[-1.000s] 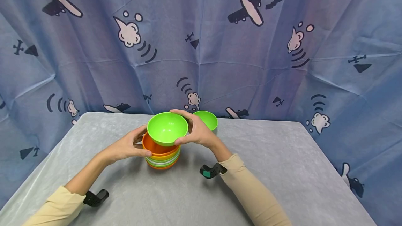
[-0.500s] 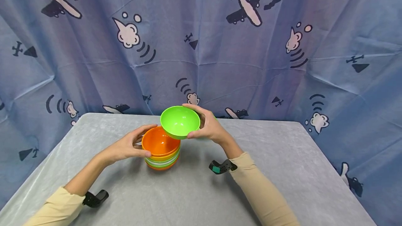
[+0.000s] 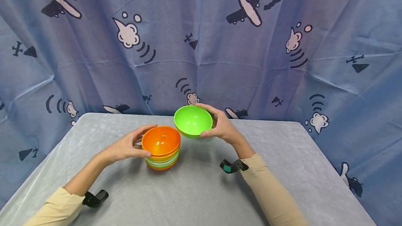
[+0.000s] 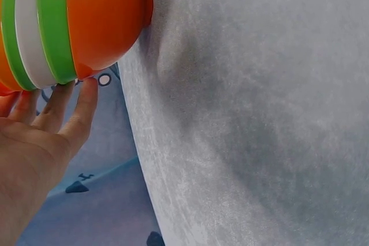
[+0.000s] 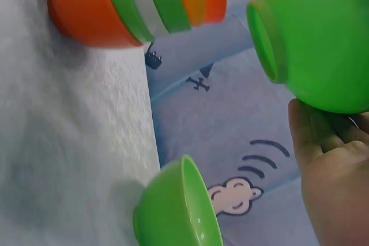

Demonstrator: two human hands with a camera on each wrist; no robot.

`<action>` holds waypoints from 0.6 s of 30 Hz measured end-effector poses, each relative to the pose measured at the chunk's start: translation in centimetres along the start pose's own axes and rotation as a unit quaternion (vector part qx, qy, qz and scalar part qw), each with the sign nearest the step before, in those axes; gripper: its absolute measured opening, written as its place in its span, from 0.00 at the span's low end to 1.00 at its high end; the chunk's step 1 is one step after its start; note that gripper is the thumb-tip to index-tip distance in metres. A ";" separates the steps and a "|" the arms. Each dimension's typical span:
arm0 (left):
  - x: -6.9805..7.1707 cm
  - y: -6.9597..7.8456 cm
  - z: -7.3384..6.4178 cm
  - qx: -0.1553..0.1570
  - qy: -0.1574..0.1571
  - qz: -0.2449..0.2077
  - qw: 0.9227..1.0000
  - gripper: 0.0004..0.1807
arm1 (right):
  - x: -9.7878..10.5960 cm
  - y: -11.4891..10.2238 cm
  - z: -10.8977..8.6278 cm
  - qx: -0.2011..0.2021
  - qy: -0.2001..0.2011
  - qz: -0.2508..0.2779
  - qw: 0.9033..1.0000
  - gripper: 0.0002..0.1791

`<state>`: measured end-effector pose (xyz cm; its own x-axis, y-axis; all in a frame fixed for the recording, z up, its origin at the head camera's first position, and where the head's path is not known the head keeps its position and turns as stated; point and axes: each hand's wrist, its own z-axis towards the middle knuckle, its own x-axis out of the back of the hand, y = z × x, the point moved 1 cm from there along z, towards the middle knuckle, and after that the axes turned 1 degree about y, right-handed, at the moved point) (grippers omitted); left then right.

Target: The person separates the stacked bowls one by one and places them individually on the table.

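A light green bowl (image 3: 192, 121) is held up in the air by my right hand (image 3: 223, 127), thumb on its near side and fingers on its far side. Just left of it, a stack of bowls (image 3: 161, 145) stands on the table, an orange one on top and green, white and yellow-orange bands below. My left hand (image 3: 127, 145) grips this stack from the left; in the left wrist view its fingertips rest against the bowls' sides. A second green bowl (image 5: 161, 211) sits on the table in the right wrist view, hidden from the head view behind the raised bowl and right hand.
The table (image 3: 201, 198) wears a grey cloth, and its far edge runs close behind the bowls. Behind it hangs a blue curtain (image 3: 163, 27) printed with planes and clouds. Black bands (image 3: 95, 198) are worn on both wrists.
My right hand has carried the green bowl up off the stack and to the right, uncovering the orange bowl on top. The left hand has stayed at the stack.
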<state>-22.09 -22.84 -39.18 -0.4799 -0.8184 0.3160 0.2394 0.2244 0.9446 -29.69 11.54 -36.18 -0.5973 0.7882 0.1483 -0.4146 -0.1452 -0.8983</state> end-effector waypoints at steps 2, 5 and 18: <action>0.0 0.1 0.0 -0.002 0.000 0.001 1.000 0.47 | 0.6 0.0 -0.3 -0.004 0.002 -0.003 1.000 0.60; 0.0 0.1 0.0 -0.001 0.000 0.002 1.000 0.47 | 1.4 0.1 -0.8 -0.010 0.008 -0.012 1.000 0.62; -0.1 0.3 0.0 0.003 0.002 0.006 1.000 0.48 | 3.7 0.4 -2.6 -0.037 0.041 -0.051 0.997 0.58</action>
<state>-21.93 -22.70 -38.95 -0.4744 -0.8176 0.3263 0.2392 0.2370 0.9416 -30.25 15.93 -37.06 -0.4964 0.8427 0.2085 -0.4157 -0.0199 -0.9093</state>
